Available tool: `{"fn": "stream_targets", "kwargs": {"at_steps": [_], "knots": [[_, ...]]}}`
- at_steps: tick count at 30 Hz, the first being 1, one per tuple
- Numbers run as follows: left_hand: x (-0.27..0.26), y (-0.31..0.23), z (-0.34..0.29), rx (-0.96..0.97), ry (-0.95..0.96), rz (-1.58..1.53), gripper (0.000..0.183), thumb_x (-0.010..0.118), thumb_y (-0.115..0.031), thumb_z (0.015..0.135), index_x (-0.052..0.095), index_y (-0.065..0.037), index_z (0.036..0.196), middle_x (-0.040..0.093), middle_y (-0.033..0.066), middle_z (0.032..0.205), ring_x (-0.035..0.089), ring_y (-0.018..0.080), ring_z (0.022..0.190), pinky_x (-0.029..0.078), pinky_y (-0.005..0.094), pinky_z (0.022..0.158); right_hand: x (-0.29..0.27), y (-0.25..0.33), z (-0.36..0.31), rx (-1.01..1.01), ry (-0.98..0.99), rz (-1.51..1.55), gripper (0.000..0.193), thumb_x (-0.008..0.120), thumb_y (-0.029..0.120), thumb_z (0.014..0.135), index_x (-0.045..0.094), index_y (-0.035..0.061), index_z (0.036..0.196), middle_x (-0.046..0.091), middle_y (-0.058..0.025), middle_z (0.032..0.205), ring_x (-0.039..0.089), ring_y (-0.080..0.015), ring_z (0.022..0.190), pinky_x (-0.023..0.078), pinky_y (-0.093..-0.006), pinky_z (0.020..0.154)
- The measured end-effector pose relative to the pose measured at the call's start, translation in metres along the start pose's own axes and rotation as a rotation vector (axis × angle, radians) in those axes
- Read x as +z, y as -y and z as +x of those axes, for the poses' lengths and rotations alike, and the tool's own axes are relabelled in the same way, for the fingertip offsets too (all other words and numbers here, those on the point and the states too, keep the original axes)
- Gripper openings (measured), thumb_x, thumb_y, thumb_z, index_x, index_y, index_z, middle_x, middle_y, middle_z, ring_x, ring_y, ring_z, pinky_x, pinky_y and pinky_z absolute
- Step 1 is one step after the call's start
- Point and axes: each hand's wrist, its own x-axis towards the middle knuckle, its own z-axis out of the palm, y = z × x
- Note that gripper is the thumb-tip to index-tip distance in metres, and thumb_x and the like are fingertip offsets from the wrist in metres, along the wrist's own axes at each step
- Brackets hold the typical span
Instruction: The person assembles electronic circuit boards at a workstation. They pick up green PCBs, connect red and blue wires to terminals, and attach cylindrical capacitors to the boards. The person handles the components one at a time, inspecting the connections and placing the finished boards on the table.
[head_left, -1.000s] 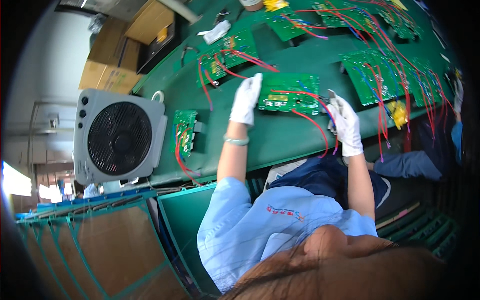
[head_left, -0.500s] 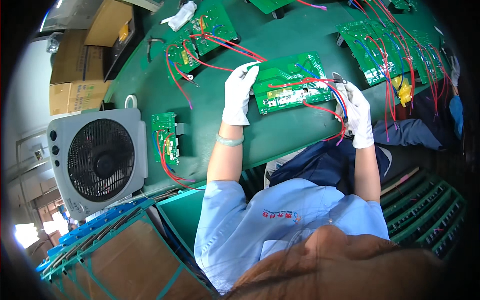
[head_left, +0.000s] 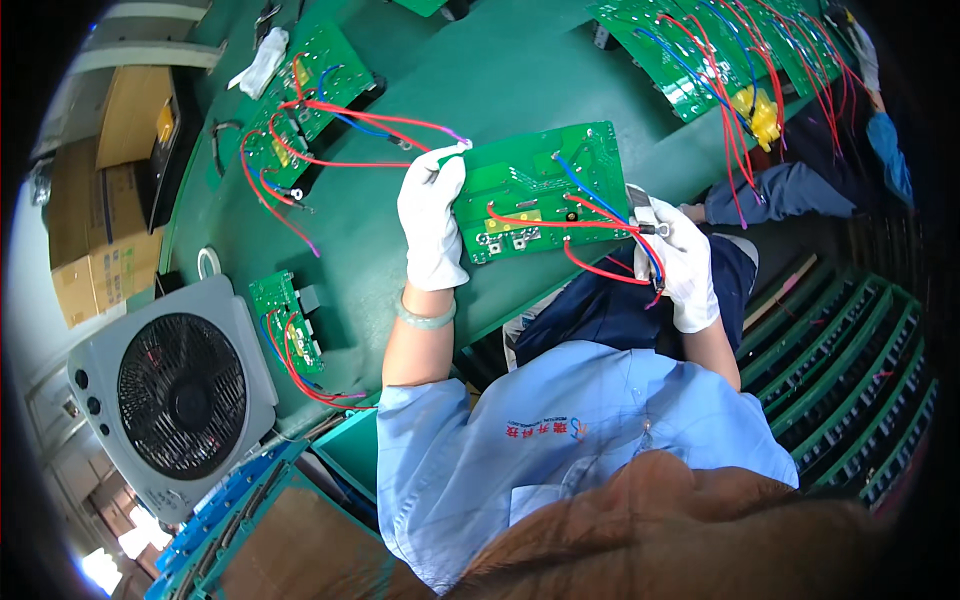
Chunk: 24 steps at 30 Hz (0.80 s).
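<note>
A green circuit board [head_left: 530, 170] is held up in front of me, with red and blue wires running across its face toward the right. My left hand [head_left: 433, 215], in a white glove, pinches the board's left edge near the upper corner. At the opposite edge, my gloved right hand [head_left: 677, 255] grips the board's side together with the bundled wire ends [head_left: 652, 230]. One ring terminal shows beside its fingers. Some of the right fingers are hidden behind the board and wires.
Wired boards [head_left: 305, 115] lie at the upper left, and a smaller board [head_left: 288, 320] sits near a box fan [head_left: 180, 390]. More wired boards [head_left: 700, 60] are at the upper right, beside a co-worker's gloved hand [head_left: 862, 55]. A green rack [head_left: 850, 370] stands at the lower right.
The view has shifted, so the surroundings appear moved. Both hands still hold the board, which is tilted a little differently, and the wires now lie gathered toward my right hand.
</note>
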Motion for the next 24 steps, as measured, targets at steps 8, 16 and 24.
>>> {"fn": "stream_targets", "kwargs": {"at_steps": [8, 16, 24], "knots": [[0.017, -0.001, -0.008, 0.0, 0.081, 0.067, 0.021, 0.062, -0.007, 0.092, 0.063, 0.003, 0.11, 0.066, 0.0089, 0.107, 0.061, 0.0115, 0.091, 0.048, 0.025, 0.083, 0.0, 0.006, -0.003, -0.029, -0.081, -0.045, 0.03, 0.057, 0.007, 0.096, 0.054, -0.0065, 0.122, 0.058, -0.0056, 0.069, 0.053, -0.0093, 0.043, 0.042, -0.0211, 0.039], [0.017, -0.002, -0.006, -0.036, 0.085, 0.218, 0.025, 0.06, -0.013, 0.095, 0.063, 0.002, 0.115, 0.064, 0.0057, 0.101, 0.058, 0.0075, 0.088, 0.047, 0.0221, 0.08, -0.014, 0.029, -0.003, -0.115, -0.153, -0.215, 0.04, 0.056, 0.006, 0.096, 0.05, -0.0041, 0.134, 0.069, -0.0097, 0.099, 0.064, -0.0099, 0.066, 0.05, -0.0214, 0.055], [0.026, -0.002, -0.013, 0.004, -0.051, 0.561, 0.025, 0.058, -0.018, 0.096, 0.065, -0.002, 0.114, 0.058, -0.002, 0.088, 0.049, 0.005, 0.077, 0.042, 0.0216, 0.07, -0.017, 0.057, -0.018, -0.719, -0.477, -0.615, 0.04, 0.056, -0.002, 0.093, 0.053, -0.0016, 0.133, 0.068, -0.0075, 0.096, 0.056, -0.0063, 0.073, 0.047, -0.0194, 0.068]]}}
